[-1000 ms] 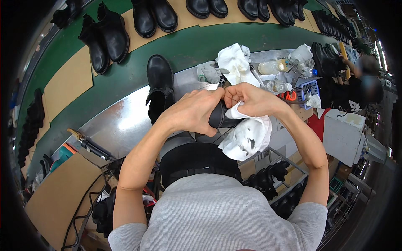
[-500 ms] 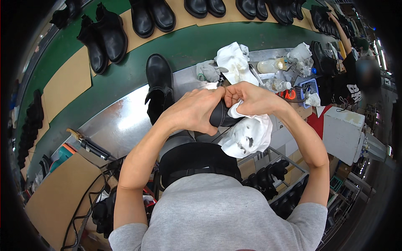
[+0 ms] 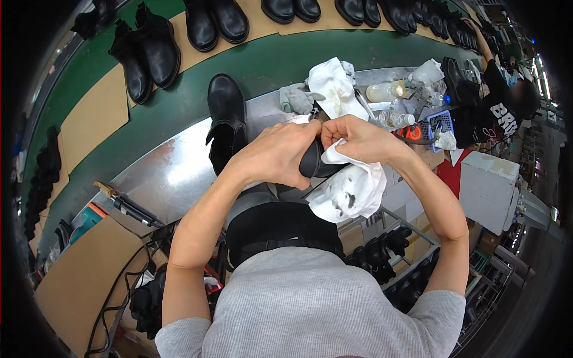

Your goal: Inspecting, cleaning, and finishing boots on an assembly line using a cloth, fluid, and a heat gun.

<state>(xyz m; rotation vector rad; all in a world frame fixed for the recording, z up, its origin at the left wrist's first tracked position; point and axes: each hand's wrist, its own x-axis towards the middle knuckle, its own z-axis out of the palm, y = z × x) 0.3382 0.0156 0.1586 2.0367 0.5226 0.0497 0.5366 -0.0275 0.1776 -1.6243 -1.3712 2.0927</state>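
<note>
My left hand is wrapped round a black leather boot just in front of my body; most of the boot is hidden by both hands. A white cloth with dark smudges hangs from my right hand, whose fingers are pinched on it against the boot. Beyond my left forearm a second black boot lies on the metal worktop, toe pointing away from me.
A crumpled white cloth, a grey glove, plastic bottles and a blue basket crowd the right side. Black boots line the green bench. A handled tool lies left. Another person stands far right.
My hands stay on the boot with only a slight shift, and the hanging cloth swings a little leftward. At far right the other person has turned and moved a little.
</note>
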